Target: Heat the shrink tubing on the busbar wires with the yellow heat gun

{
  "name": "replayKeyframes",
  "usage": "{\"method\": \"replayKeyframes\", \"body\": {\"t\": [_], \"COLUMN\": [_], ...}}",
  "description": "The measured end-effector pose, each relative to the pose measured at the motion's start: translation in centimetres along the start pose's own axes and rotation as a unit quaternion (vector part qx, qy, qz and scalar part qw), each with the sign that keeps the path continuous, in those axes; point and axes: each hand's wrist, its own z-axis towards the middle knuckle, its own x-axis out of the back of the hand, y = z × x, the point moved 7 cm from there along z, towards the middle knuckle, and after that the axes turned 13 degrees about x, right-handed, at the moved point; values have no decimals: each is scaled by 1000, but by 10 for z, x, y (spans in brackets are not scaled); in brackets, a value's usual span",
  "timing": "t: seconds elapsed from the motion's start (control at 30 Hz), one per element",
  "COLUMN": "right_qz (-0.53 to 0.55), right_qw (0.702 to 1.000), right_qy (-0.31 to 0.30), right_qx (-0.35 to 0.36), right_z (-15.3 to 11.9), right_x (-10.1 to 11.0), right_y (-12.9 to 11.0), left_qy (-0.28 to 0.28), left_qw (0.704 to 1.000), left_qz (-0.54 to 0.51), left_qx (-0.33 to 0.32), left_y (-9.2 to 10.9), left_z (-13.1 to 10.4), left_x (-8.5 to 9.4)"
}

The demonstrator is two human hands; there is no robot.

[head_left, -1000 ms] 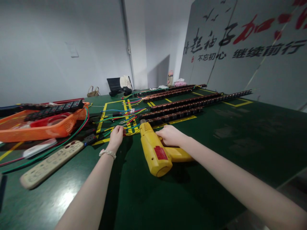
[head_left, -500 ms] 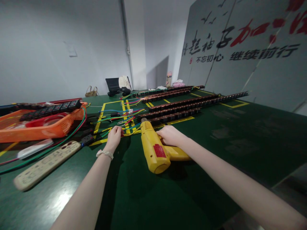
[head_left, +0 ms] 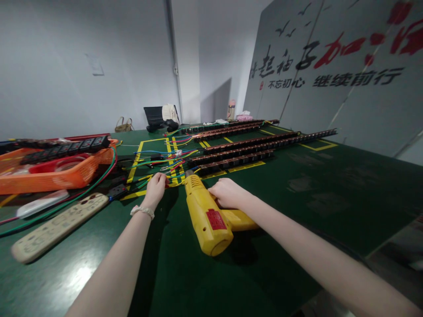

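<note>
My right hand (head_left: 226,193) is closed round the handle of a yellow heat gun (head_left: 205,215), which lies low over the table with its metal nozzle pointing away and to the left. The nozzle tip is close to several coloured wires (head_left: 176,180) at the near end of a black socket strip (head_left: 231,163) with copper bars. My left hand (head_left: 156,187), a pale band on its wrist, is pinched closed on wires left of the nozzle. Its fingertips partly hide what they hold.
An orange basket (head_left: 72,176) holding socket strips and red wire stands at the left. A beige power strip (head_left: 62,224) and a white box-like piece (head_left: 42,203) lie in front of it. More long strips (head_left: 251,143) stretch across the green table (head_left: 297,193) behind.
The heat gun's nozzle has swung left, closer to my left hand, and its rear has come nearer to me. My left hand keeps its pinch with little movement.
</note>
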Motion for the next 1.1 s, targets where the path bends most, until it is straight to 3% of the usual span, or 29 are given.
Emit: {"method": "replayKeyframes", "body": {"t": [0.33,0.53,1.1], "right_qz": [-19,-27,-4], "right_qw": [998,996,995], "right_qy": [2,25,52], "right_qx": [64,85,87], "right_z": [33,51,51], "right_x": [2,10,11], "right_y": [-27,-39,-39], "left_qy": [10,26,14], "left_qw": [1000,997,998], "left_qz": [17,65,51], "left_qx": [-7,-44,-40], "left_y": [5,12,5], "left_z": [-4,-3,4], "left_x": [1,7,8]}}
